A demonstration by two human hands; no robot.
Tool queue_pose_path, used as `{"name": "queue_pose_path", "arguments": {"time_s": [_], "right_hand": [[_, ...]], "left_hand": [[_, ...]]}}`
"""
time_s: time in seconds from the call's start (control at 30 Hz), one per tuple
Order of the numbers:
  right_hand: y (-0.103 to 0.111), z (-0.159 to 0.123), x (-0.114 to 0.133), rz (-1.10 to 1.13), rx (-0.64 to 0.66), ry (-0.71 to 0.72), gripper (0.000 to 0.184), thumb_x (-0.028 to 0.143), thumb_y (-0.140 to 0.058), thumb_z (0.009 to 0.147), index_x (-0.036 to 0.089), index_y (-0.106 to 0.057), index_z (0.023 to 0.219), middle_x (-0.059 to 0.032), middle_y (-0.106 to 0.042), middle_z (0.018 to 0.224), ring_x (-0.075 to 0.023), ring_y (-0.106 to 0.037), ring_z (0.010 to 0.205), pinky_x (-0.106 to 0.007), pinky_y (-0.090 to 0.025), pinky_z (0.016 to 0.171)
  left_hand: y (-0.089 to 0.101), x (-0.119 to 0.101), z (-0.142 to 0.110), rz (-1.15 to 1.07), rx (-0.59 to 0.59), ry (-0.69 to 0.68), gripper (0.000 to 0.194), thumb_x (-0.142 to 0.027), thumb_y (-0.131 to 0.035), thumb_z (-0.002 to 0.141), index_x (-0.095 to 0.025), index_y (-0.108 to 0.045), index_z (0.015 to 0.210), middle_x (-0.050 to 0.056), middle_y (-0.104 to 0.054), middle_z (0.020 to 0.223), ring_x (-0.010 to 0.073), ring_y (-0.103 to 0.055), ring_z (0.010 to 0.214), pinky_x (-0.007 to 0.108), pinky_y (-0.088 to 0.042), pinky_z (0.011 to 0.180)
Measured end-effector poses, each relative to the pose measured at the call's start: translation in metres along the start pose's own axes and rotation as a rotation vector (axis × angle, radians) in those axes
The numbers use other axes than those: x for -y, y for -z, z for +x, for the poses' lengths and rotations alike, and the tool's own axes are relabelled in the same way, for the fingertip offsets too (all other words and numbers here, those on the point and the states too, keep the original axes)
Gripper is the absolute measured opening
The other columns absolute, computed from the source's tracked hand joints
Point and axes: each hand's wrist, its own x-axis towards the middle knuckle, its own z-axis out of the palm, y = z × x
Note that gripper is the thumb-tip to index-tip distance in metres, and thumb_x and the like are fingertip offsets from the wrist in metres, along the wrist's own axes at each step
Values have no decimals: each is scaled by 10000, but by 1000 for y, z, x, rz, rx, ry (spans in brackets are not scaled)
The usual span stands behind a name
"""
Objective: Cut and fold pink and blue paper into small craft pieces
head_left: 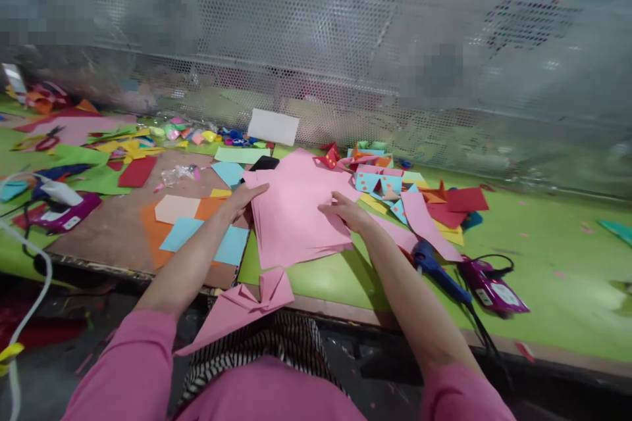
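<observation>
A stack of pink star-shaped sheets (pixel 296 210) lies fanned at its lower edges on the bench in front of me. My left hand (pixel 241 200) grips its left edge, with the thumb on top and the other fingers partly hidden. On the right edge, my right hand (pixel 348 209) is closed around the sheets, its fingertips resting on the upper face. Closer to my body, a folded pink piece (pixel 247 306) with slits hangs over the bench edge above my lap. A black object (pixel 265 164) shows partly behind the stack's upper left.
A blue glue gun (pixel 439 270) and a purple box with a cord (pixel 494 286) lie at right. Another purple box (pixel 69 212) stands at left. Coloured cut pieces (pixel 182 237) cover the brown board. A perforated metal panel (pixel 296 33) rises behind the bench.
</observation>
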Motion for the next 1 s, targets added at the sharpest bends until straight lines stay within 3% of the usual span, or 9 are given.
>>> {"name": "queue_pose_path", "arguments": {"time_s": [0.17,0.4,0.53,0.63,0.7,0.73,0.83,0.9,1.0], "right_hand": [[16,23,15,-49,-96,100,621,235,-805,611,261,-526,1165,30,-688,878,-153,-659,707,-270,-559,639],[43,53,37,-272,-245,224,633,119,-774,607,172,-582,1208,-87,-704,1133,-237,-669,1002,-409,-561,919],[50,63,62,-442,-380,268,584,70,-726,708,122,-573,1269,-133,-672,1212,-325,-608,1214,-492,-447,1102],[41,57,82,-560,-479,311,667,22,-728,736,131,-534,1365,-193,-533,1446,-438,-354,1460,-661,-188,1224],[20,30,82,-628,-473,398,716,44,-748,762,184,-508,1423,-162,-386,1598,-426,-201,1534,-682,-66,1250],[4,8,77,-658,-415,456,659,93,-745,805,235,-529,1412,-114,-418,1592,-369,-274,1517,-623,-135,1270],[-53,-80,38,-786,141,831,409,393,-674,942,295,-600,1332,-59,-664,1357,-252,-585,1285,-468,-456,1129],[-89,-137,3,-926,401,992,525,516,-667,930,265,-578,1382,-78,-685,1338,-264,-621,1229,-470,-486,1076],[-119,-185,-40,-1144,391,1105,517,431,-605,990,173,-538,1433,-141,-660,1377,-275,-614,1217,-486,-469,1065]], "left_hand": [[2,-1,10,-7,-124,-23,310,-242,-741,858,-165,-637,1139,62,-762,977,126,-721,806,277,-592,854],[8,-7,16,43,-196,-81,314,-141,-720,820,-193,-613,1111,16,-715,950,88,-684,821,239,-563,870],[6,-5,13,79,-160,-70,208,-143,-691,813,-177,-639,1011,34,-725,918,104,-679,794,253,-567,829],[6,-4,11,100,-167,-77,207,-153,-673,808,-182,-636,1010,36,-727,926,106,-676,787,252,-563,820],[7,-5,10,113,-172,-83,218,-160,-672,799,-187,-636,1012,37,-728,936,112,-678,796,258,-561,824],[8,-5,10,118,-171,-87,221,-162,-673,795,-189,-638,1011,38,-728,939,114,-679,803,260,-561,828],[10,-6,8,126,-157,-101,216,-162,-668,799,-190,-645,1012,41,-730,950,119,-683,831,262,-560,846],[9,-7,6,128,-148,-113,208,-160,-660,810,-189,-651,1016,44,-731,960,120,-683,845,264,-562,857],[7,-7,2,136,-137,-120,193,-160,-652,833,-184,-660,1024,45,-731,964,114,-678,836,261,-563,857]]}}
